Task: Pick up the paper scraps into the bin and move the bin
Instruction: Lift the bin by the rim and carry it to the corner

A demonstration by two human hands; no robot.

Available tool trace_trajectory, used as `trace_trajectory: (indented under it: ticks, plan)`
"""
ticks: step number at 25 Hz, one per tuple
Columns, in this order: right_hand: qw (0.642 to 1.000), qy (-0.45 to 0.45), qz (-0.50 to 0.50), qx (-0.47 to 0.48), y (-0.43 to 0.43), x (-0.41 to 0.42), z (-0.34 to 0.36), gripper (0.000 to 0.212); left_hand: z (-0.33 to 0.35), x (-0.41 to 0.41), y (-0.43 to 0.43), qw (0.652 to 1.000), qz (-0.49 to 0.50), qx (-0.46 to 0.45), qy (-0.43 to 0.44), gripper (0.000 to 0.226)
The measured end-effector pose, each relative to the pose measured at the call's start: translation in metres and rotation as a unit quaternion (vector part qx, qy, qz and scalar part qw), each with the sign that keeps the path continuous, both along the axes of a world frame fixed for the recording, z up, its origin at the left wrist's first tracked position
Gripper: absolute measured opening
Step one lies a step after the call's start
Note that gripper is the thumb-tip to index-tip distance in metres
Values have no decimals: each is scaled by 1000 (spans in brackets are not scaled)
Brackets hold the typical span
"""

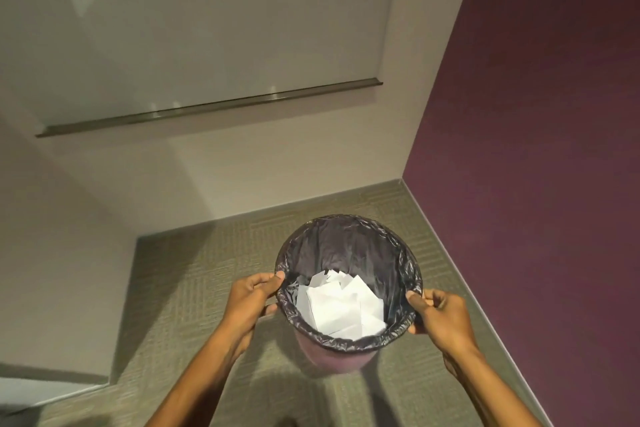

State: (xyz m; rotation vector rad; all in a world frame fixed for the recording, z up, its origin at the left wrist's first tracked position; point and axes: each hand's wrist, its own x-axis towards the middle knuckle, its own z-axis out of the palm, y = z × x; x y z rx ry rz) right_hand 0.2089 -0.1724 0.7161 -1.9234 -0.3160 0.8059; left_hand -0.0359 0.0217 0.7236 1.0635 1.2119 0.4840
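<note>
A round purple bin (334,359) lined with a black plastic bag stands upright over the carpet, near a room corner. White paper scraps (341,305) lie piled inside it. My left hand (251,302) pinches the bin's left rim, thumb on top. On the opposite side, my right hand (440,317) grips the right rim the same way. I cannot tell whether the bin's base touches the floor.
Grey-green carpet (194,288) covers the floor. A beige wall (242,163) with a whiteboard and its metal ledge (207,107) is ahead. A dark purple wall (536,149) runs along the right. A beige wall block (62,288) juts out at the left.
</note>
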Motion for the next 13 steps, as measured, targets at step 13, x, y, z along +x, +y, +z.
trace_trajectory:
  ticks: [13]
  plan:
    - [998,-14,-65,2,135,101,15,25,9,121,173,993,-103,23,-42,25]
